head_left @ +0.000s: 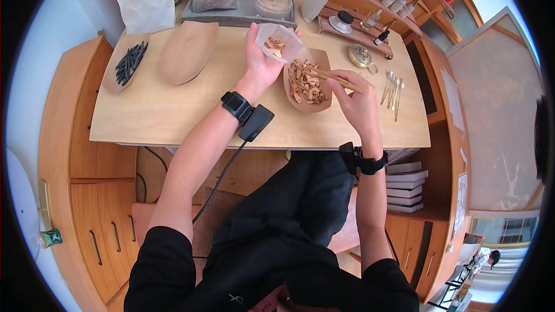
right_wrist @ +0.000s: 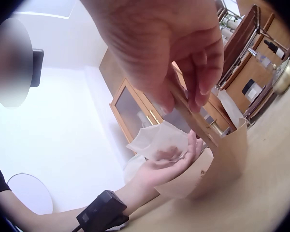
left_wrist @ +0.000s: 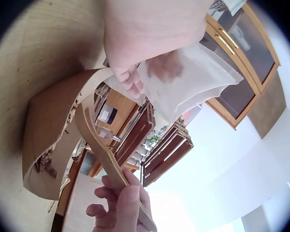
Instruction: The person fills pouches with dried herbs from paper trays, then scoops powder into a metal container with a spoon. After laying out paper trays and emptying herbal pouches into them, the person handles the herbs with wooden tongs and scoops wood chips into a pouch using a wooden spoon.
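Observation:
In the head view my left hand (head_left: 264,68) grips a translucent whitish bag (head_left: 293,52), its mouth tilted toward me. Some brown dried slices (head_left: 274,46) lie inside it. My right hand (head_left: 357,104) pinches a pair of wooden tongs (left_wrist: 106,157) near their joined end. The tongs' tips reach in among the brown dried slices (head_left: 306,85) heaped in a kraft-paper tray (head_left: 309,107). In the left wrist view, the bag hangs just past the rim of the tray, with the slices showing as a dark patch through its wall.
Left on the table lie a paper tray of black sticks (head_left: 131,62) and an oval brown board (head_left: 188,52). A grey tray (head_left: 231,20) holds bags and a round container behind. To the right are a brass pot (head_left: 359,55), small tools (head_left: 393,93) and a bottle rack (head_left: 358,29).

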`<state>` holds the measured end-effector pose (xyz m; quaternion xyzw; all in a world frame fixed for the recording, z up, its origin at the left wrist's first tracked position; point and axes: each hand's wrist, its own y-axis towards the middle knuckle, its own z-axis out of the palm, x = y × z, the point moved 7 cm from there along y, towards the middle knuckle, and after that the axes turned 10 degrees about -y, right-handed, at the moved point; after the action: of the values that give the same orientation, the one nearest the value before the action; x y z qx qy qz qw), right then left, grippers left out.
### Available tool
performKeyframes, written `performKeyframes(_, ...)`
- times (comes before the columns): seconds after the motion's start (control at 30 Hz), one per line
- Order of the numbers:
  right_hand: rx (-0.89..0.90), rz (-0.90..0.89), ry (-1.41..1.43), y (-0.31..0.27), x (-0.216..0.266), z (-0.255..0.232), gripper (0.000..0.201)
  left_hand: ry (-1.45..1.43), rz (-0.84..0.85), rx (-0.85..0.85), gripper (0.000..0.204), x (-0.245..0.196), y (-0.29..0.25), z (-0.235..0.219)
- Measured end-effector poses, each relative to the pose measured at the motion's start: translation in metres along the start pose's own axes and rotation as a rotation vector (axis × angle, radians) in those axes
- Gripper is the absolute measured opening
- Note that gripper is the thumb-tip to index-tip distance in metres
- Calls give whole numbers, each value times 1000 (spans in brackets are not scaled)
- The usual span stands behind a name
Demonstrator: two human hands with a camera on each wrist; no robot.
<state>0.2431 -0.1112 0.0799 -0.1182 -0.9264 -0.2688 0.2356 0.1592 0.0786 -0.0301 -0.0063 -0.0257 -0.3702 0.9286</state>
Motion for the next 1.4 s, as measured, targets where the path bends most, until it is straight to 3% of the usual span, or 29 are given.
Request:
performKeyframes(0.07,49,127,11,1,-4,1,21,2,-1,1,56,0,1,-1)
performKeyframes(0.3,33,309,117,4,-35,24,24,-7,10,-14,56,0,-1,1)
performKeyframes(0.37,-14,195,138,5,-30,27,23,-11,4,3,56,0,0,1)
performKeyframes(0.57,38,194,72,-1,-31,31,22,-16,-3,9,56,-1,2,-1)
performKeyframes(1.1,-180,128,144,-8,23,-42,18,-21,2,3,55,0,0,1)
performKeyframes(1.17,-214,2,178,-9,39,-49,18,-12,-8,18,55,1,1,-1)
performKeyframes(1.27,-191,-120,114,-10,51,-45,18,-19,2,6,56,1,0,1)
performKeyframes(1.4,-101,-126,172,-1,57,-19,19,24,-23,12,56,4,-3,3)
